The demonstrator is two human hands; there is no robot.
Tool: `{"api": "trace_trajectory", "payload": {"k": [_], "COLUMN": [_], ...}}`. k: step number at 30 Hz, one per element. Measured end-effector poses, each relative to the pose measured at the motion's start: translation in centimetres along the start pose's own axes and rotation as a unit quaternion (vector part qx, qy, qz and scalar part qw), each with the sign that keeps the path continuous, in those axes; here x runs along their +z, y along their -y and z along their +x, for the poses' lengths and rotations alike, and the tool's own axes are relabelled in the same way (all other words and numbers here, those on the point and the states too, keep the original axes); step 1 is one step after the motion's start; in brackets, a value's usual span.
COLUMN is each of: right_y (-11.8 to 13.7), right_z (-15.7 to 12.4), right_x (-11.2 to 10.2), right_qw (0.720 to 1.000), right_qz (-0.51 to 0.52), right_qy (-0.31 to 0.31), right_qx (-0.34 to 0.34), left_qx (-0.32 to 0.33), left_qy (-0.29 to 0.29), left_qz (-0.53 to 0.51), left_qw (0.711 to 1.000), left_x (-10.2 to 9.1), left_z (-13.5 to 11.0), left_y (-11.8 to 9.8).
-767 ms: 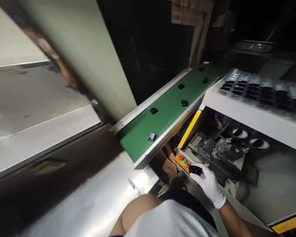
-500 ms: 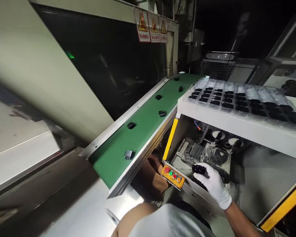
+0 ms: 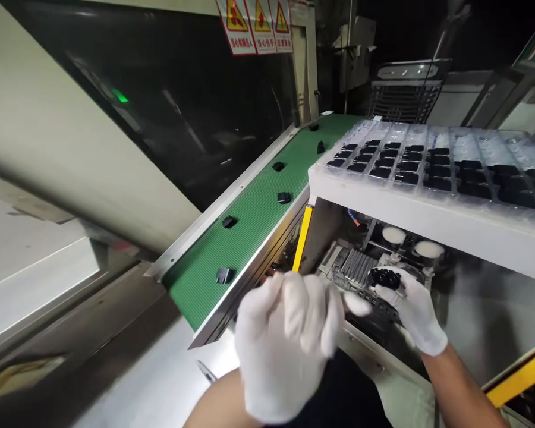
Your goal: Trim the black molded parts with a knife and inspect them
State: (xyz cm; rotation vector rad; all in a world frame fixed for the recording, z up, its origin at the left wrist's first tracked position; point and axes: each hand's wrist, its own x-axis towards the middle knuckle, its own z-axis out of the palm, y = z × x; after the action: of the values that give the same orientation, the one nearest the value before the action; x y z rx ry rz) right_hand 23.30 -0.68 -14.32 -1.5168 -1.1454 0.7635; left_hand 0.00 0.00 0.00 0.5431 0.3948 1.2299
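Note:
My right hand (image 3: 417, 309), in a white glove, grips a black moulded plastic part (image 3: 386, 278) between thumb and fingers, below the white shelf. Large in the foreground, my left hand (image 3: 289, 345), also white-gloved, is raised with its fingers curled in and one finger sticking out to the right. Whatever it might hold is hidden by the curled fingers. Left of it, the green conveyor belt (image 3: 249, 226) carries several similar black parts, the closest a black part (image 3: 224, 275) near the belt's front end.
A clear compartment tray (image 3: 466, 142), partly filled with rows of black parts, lies on the white shelf (image 3: 410, 205). Below are two white round pads (image 3: 429, 249) and some machinery. A yellow post (image 3: 303, 238) stands beside the belt. Warning signs (image 3: 261, 27) hang on the machine.
My left hand has come up into view in front of the button box, hiding it. My right hand, still gripping the black part, has moved up and right. The view has shifted slightly.

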Motion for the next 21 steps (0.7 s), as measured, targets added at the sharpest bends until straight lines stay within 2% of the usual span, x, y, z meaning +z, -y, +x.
{"api": "trace_trajectory", "payload": {"k": [2,5,12,18,21], "right_y": [-0.4,-0.8,-0.9,-0.7,-0.4], "right_z": [0.2,0.4,0.8,1.3,1.5], "right_x": [0.4,0.8,1.7,2.2,2.3], "right_qw": [1.0,0.998,0.999,1.0,0.999], "right_qz": [0.015,0.052,0.03,-0.013,-0.028], "right_qy": [0.012,0.024,0.026,0.02,0.012], "right_qx": [0.0,0.013,0.034,-0.007,-0.025], "left_qx": [-0.015,-0.01,0.006,-0.014,0.006], "left_qy": [-0.009,-0.013,-0.009,-0.001,0.012], "left_qz": [-0.036,-0.058,-0.057,-0.129,-0.122], "left_qw": [0.999,0.998,0.998,0.992,0.992], "left_x": [-0.7,-1.8,-2.9,-4.0,-4.5], "left_z": [1.5,2.5,2.6,3.1,3.1], "left_y": [0.1,0.4,0.3,-0.3,-0.6]}}
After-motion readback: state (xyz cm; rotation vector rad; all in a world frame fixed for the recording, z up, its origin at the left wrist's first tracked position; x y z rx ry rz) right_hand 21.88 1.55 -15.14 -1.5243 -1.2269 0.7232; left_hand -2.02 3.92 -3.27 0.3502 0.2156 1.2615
